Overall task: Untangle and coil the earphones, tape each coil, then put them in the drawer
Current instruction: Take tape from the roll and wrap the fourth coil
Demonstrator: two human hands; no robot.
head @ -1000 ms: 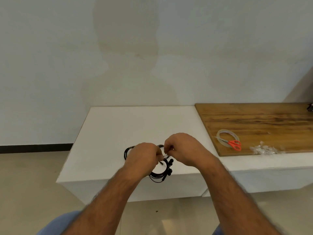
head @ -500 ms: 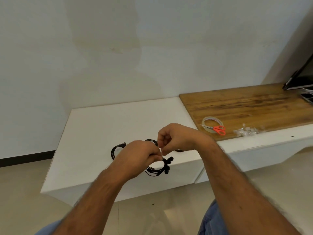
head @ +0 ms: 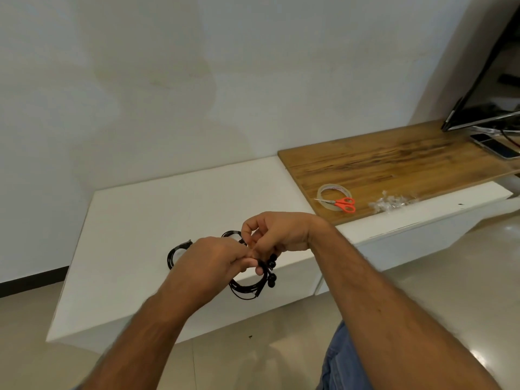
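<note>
Black earphone cable coil (head: 247, 287) gripped in left hand (head: 213, 260), right hand (head: 277, 235) pinching at its top — apparently fixing tape, though none visible. Held above front edge of white low cabinet (head: 135, 220). Two more black coils (head: 176, 253) lying just behind on cabinet top. Farther right, on wooden board (head: 394, 164): clear tape roll (head: 323, 192), orange-handled scissors (head: 344, 204). Judged well advanced — drawer step not yet done.

Bare white cabinet top (head: 135, 220) is lying open left of the coiled earphones (head: 175, 253). Tape roll (head: 327, 192), scissors (head: 343, 204) and plastic scraps (head: 391, 203) are occupying the wooden board's (head: 394, 161) near edge.
</note>
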